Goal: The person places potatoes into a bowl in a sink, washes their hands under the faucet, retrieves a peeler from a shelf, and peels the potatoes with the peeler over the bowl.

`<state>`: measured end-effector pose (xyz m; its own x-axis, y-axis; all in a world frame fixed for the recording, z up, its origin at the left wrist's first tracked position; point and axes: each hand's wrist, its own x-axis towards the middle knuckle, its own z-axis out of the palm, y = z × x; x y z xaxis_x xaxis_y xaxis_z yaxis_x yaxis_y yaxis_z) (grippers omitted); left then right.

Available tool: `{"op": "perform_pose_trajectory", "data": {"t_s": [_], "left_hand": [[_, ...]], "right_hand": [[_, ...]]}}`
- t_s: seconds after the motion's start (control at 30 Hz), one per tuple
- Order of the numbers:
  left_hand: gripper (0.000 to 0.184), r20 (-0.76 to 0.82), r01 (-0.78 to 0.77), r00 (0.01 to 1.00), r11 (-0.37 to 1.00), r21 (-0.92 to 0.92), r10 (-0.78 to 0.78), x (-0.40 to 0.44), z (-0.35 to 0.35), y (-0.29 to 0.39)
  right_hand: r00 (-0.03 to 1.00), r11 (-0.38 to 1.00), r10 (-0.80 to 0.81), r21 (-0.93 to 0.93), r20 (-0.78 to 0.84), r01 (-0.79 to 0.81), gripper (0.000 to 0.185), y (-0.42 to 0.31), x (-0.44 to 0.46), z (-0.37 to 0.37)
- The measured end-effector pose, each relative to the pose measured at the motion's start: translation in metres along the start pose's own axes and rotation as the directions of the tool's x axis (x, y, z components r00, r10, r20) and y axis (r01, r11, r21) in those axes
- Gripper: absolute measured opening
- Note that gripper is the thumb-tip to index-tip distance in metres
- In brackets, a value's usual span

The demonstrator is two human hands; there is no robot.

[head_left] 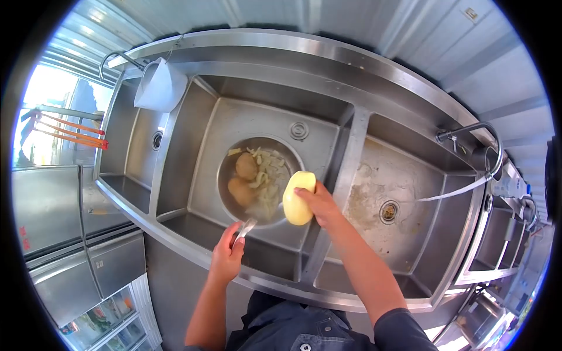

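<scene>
Potato is grasped by right fingers near bowl, likely for catching peelings; left fingers clasp slim tool.

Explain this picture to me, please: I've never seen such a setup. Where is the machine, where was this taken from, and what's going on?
There is no robot here, just a person's two bare hands. A camera on their head looks forward and down, and its very wide lens bends straight edges.

Below is a steel sink with several basins. In the middle one sits a round metal bowl containing two brownish potatoes and pale strips, which look like peelings.

The right hand holds a large, pale potato. The left hand grips a small shiny tool, probably a peeler, though it is too blurred to be sure.
</scene>
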<state>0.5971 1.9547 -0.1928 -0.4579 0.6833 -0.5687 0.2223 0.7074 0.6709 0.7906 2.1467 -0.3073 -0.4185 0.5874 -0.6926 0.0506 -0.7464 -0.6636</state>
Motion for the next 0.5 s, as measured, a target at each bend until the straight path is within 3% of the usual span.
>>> {"op": "perform_pose_trajectory", "data": {"t_s": [0.07, 0.1, 0.17, 0.2, 0.27, 0.3, 0.33, 0.37, 0.4, 0.43, 0.5], "left_hand": [[0.041, -0.009, 0.024, 1.000, 0.998, -0.051, -0.025, 0.000, -0.024, -0.020], [0.041, 0.001, 0.072, 0.997, 0.994, -0.085, -0.072, -0.001, -0.037, -0.023], [0.042, 0.013, 0.085, 0.996, 0.989, -0.124, -0.084, 0.001, -0.060, -0.047], [0.042, 0.023, 0.100, 0.995, 0.981, -0.165, -0.098, 0.001, -0.070, -0.055], [0.043, 0.024, 0.111, 0.994, 0.979, -0.170, -0.108, 0.003, -0.090, -0.068], [0.043, 0.011, 0.101, 0.995, 0.977, -0.185, -0.101, 0.003, -0.098, -0.078], [0.043, -0.001, 0.092, 0.996, 0.975, -0.203, -0.094, 0.005, -0.106, -0.088], [0.043, 0.005, 0.125, 0.992, 0.966, -0.228, -0.127, 0.008, -0.113, -0.099], [0.043, 0.008, 0.134, 0.991, 0.961, -0.242, -0.136, 0.010, -0.120, -0.108], [0.043, 0.010, 0.126, 0.992, 0.957, -0.262, -0.128, 0.013, -0.126, -0.115], [0.043, 0.008, 0.120, 0.992, 0.950, -0.289, -0.123, 0.017, -0.137, -0.127]], "right_hand": [[0.997, 0.936, 0.017, -0.350, -0.071, -0.041, 0.072, 0.035, 0.042, 0.035], [0.997, 0.934, 0.024, -0.353, -0.070, -0.047, 0.072, 0.051, 0.060, 0.047], [0.995, 0.582, -0.010, -0.810, -0.102, -0.077, 0.085, 0.076, 0.094, 0.063], [0.995, 0.576, -0.001, -0.813, -0.104, -0.084, 0.085, 0.087, 0.107, 0.068], [0.987, 0.357, 0.079, -0.920, -0.142, -0.161, 0.086, 0.103, 0.129, 0.073], [0.985, 0.283, -0.027, -0.947, -0.169, -0.155, 0.077, 0.114, 0.136, 0.080], [0.985, 0.270, -0.020, -0.949, -0.174, -0.163, 0.077, 0.127, 0.138, 0.088], [0.940, 0.173, -0.338, -0.985, -0.032, 0.028, 0.072, 0.126, 0.130, 0.106], [0.783, 0.016, -0.606, -0.982, 0.142, 0.190, 0.067, 0.123, 0.126, 0.126], [0.864, 0.186, -0.493, -0.958, 0.102, 0.218, 0.061, 0.121, 0.128, 0.149], [0.862, 0.138, -0.486, -0.961, 0.143, 0.238, 0.060, 0.139, 0.137, 0.187]]}}
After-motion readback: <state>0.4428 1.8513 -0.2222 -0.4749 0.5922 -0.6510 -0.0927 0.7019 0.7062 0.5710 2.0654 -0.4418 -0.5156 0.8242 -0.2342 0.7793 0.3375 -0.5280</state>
